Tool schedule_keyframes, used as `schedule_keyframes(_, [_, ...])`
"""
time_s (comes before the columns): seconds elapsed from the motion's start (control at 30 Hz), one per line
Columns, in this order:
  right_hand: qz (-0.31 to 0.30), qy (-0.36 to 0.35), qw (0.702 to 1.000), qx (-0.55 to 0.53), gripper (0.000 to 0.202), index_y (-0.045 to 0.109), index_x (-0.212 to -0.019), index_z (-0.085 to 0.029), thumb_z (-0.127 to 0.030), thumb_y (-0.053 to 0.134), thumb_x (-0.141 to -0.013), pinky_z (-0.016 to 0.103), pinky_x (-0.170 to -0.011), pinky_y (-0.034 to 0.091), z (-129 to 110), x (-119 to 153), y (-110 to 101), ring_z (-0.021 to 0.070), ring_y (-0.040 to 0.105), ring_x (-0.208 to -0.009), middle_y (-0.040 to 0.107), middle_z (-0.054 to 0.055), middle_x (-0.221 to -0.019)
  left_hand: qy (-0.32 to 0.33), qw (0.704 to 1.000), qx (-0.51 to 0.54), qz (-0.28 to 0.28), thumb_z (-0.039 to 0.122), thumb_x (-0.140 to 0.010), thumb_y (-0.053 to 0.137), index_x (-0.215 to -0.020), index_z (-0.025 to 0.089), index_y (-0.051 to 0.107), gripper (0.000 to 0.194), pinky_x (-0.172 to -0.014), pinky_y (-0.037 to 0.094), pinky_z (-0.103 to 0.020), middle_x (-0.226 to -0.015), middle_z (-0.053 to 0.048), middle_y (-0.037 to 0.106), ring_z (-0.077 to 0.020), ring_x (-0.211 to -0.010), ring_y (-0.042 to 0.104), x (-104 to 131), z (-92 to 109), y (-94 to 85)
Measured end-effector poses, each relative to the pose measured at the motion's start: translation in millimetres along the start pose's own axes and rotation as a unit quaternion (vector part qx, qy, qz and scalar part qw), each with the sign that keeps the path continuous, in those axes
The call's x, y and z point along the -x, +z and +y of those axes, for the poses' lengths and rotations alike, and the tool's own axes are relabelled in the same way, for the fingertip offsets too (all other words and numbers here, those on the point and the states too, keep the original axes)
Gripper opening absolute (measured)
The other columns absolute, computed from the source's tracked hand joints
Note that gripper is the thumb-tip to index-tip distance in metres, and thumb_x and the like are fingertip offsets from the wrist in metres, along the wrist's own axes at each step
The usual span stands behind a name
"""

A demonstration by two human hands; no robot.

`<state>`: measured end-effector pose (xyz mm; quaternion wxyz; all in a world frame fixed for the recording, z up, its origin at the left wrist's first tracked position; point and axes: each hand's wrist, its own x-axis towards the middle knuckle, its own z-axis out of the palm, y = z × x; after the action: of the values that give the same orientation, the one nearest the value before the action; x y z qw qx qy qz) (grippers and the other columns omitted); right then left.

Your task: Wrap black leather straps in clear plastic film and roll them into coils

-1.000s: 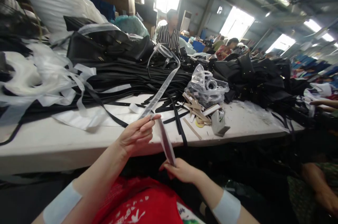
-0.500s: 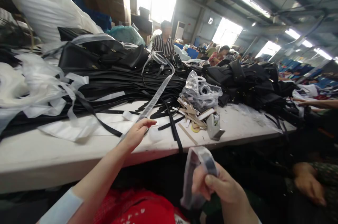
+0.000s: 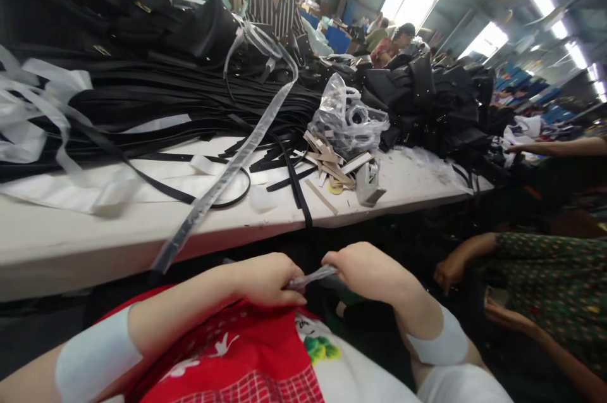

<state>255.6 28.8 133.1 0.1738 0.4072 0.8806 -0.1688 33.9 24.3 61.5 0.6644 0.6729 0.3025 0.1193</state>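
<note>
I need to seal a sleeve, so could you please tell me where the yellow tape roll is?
In the head view, the yellow tape roll lies right of centre on the white table, under the cardboard strips, beside the grey dispenser.

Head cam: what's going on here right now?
A seated person holds a plastic-sleeved strap piece between the left hand and right hand, low over the lap. A long clear sleeve strip trails off the white table, which is piled with black straps, black bags and cardboard strips. Another person's arm is at the right.
</note>
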Motion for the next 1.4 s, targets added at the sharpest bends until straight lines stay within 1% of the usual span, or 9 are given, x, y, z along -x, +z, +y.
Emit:
schedule_keyframes(0.13, [0.139,0.137,0.98,-0.03,0.029,0.063,-0.108,-0.022,-0.013,0.049,-0.085,0.025,-0.073,0.044,33,5,-5,0.0203,0.068,-0.083,0.073,0.005,-0.093,-0.087,0.99,0.086,-0.076,0.048,-0.078,0.064,-0.073,0.019,0.063,0.03,-0.054,0.04,-0.024,-0.056,0.003,0.06,-0.0133,-0.05,0.052,5,-29,-9.2])
schedule_keyframes(0.27, [0.241,0.156,0.954,-0.084,0.033,0.063,-0.111,-0.022,-0.014,0.046,-0.085,0.028,-0.081,0.046,63,4,5,0.0229,0.067,-0.094,0.072,0.006,-0.103,-0.14,0.925,0.336,-0.107,0.068,-0.078,0.053,-0.085,0.015,0.067,0.055,-0.053,0.043,-0.027,-0.05,0.004,0.047,-0.0132,-0.045,0.047,21,-44,-24.8])
schedule_keyframes(0.63, [0.251,0.169,0.933,-0.195,0.033,0.066,-0.106,-0.02,-0.021,0.042,-0.084,0.031,-0.074,0.045,102,-9,18,0.0216,0.062,-0.079,0.07,0.006,-0.091,-0.105,0.892,0.413,-0.15,0.051,-0.08,0.065,-0.059,0.015,0.06,0.042,-0.032,0.041,-0.022,-0.03,0.008,0.036,-0.0058,-0.022,0.022,73,-66,-45.0])
schedule_keyframes(0.7, [0.23,0.152,0.931,-0.237,0.035,0.067,-0.106,-0.018,-0.022,0.04,-0.083,0.03,-0.068,0.044,103,-17,24,0.0193,0.058,-0.069,0.065,0.004,-0.077,-0.054,0.885,0.452,-0.098,0.046,-0.08,0.067,-0.06,0.014,0.061,0.039,-0.032,0.043,-0.02,-0.029,0.008,0.037,-0.0054,-0.021,0.026,80,-52,-49.5])
schedule_keyframes(0.8, [0.13,0.118,0.929,-0.326,0.034,0.07,-0.104,-0.016,-0.027,0.042,-0.088,0.025,-0.059,0.041,80,-34,38,0.0148,0.051,-0.057,0.055,-0.001,-0.061,0.086,0.837,0.523,0.132,0.025,-0.085,0.064,-0.082,0.014,0.068,0.012,-0.047,0.052,-0.017,-0.043,0.006,0.055,-0.0052,-0.031,0.047,80,-13,-64.9])
schedule_keyframes(0.97, [-0.119,-0.101,0.874,-0.459,0.039,0.073,-0.107,-0.018,-0.044,0.045,-0.095,0.019,-0.062,0.044,-13,-51,50,0.0096,0.054,-0.059,0.059,-0.001,-0.064,0.249,0.735,0.497,0.389,0.009,-0.091,0.045,-0.121,0.021,0.058,0.036,-0.1,0.049,-0.034,-0.105,-0.004,0.073,-0.0155,-0.103,0.067,45,40,-101.4])
schedule_keyframes(1.1, [-0.051,-0.183,0.807,-0.559,0.045,0.074,-0.105,-0.013,-0.05,0.05,-0.093,0.017,-0.051,0.04,-39,-40,30,0.0072,0.05,-0.05,0.057,0.0,-0.06,0.213,0.825,0.159,0.499,0.026,-0.091,0.049,-0.118,0.021,0.06,0.031,-0.109,0.036,-0.041,-0.115,-0.007,0.069,-0.0229,-0.119,0.057,10,26,-102.0])
schedule_keyframes(1.23, [0.192,-0.093,0.754,-0.621,0.054,0.071,-0.076,-0.009,-0.057,0.051,-0.088,0.018,-0.036,0.026,18,-37,0,0.0049,0.037,-0.036,0.055,0.002,-0.052,0.119,0.918,-0.174,0.335,0.038,-0.089,0.045,-0.095,0.017,0.068,0.032,-0.087,0.046,-0.04,-0.095,-0.011,0.07,-0.0257,-0.09,0.062,6,-1,-57.4])
schedule_keyframes(1.4, [0.294,0.054,0.846,-0.442,0.034,0.068,-0.09,-0.013,-0.043,0.07,-0.075,0.025,-0.063,0.049,66,-53,-10,0.0157,0.06,-0.07,0.066,0.007,-0.082,0.05,0.981,0.082,0.17,0.058,-0.092,0.031,-0.075,0.015,0.064,0.057,-0.043,0.03,-0.024,-0.042,0.005,0.039,-0.0096,-0.037,0.033,10,-1,-9.4])
